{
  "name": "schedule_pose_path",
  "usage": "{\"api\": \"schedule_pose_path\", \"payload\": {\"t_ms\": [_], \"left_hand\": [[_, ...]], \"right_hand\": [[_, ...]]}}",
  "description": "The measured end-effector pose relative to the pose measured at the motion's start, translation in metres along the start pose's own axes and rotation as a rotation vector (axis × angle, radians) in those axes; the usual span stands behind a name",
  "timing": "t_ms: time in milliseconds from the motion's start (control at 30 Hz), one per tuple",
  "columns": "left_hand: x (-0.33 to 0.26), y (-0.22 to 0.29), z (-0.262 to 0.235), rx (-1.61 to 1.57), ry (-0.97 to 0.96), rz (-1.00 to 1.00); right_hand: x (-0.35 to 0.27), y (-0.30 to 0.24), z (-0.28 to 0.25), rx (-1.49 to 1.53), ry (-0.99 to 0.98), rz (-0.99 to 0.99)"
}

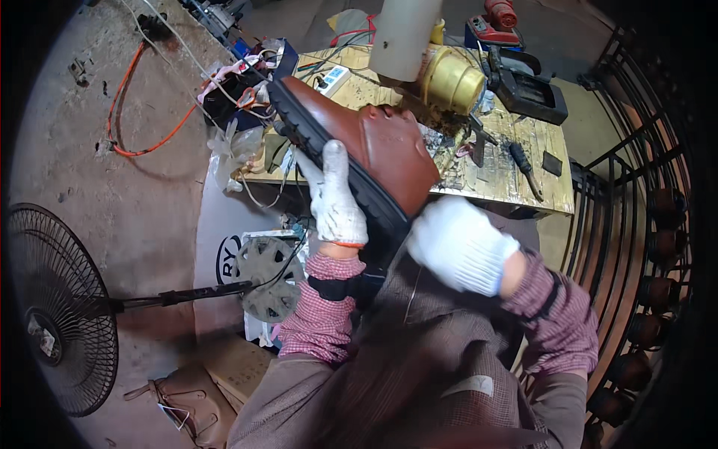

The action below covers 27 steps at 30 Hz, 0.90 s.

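A brown leather shoe (389, 153) with a thick black treaded sole (370, 193) is held up at a slant above the workbench's near edge. Its toe points to the upper left and the heel end comes toward me. My left hand (335, 198), in a white knit glove, grips it from the sole side, thumb along the black sole. By the heel end is my right hand (460, 243), also white-gloved and smeared by motion. Its fingers are hidden, so whether it touches the shoe or holds anything is unclear.
Behind the shoe, the wooden bench (557, 191) carries a dark-handled tool (526, 170), a power strip (334, 80) and a gold stepped nozzle (454, 81) beside a thick grey pipe (405, 37). A fan (63, 314) stands left; a metal rack (613, 161) with several shoes lines the right.
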State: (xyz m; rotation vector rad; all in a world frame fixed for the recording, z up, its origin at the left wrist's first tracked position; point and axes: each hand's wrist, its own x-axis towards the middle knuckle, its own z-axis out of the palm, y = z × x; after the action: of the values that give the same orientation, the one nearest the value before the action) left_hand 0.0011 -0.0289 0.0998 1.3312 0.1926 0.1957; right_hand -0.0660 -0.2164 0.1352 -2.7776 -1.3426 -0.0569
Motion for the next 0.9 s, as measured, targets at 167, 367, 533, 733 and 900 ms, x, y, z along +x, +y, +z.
{"api": "schedule_pose_path", "payload": {"t_ms": [167, 367, 533, 733, 900], "left_hand": [[0.037, -0.005, -0.024, -0.208, 0.001, -0.015], [0.032, -0.038, -0.051, -0.575, -0.174, -0.274], [-0.048, -0.061, -0.031, -0.364, -0.173, -0.493], [-0.091, -0.076, -0.015, -0.328, -0.648, -0.751], [-0.1, -0.033, 0.045, -0.092, -1.309, -0.362]], "right_hand": [[-0.112, -0.025, 0.061, 0.541, -0.216, 0.283], [-0.166, -0.078, 0.087, 0.976, 0.453, 0.965], [-0.146, -0.077, 0.046, 0.667, 0.456, 0.752], [-0.135, -0.078, 0.006, 0.768, 0.285, 0.597], [-0.183, -0.128, -0.159, 0.532, 0.743, 1.21]]}}
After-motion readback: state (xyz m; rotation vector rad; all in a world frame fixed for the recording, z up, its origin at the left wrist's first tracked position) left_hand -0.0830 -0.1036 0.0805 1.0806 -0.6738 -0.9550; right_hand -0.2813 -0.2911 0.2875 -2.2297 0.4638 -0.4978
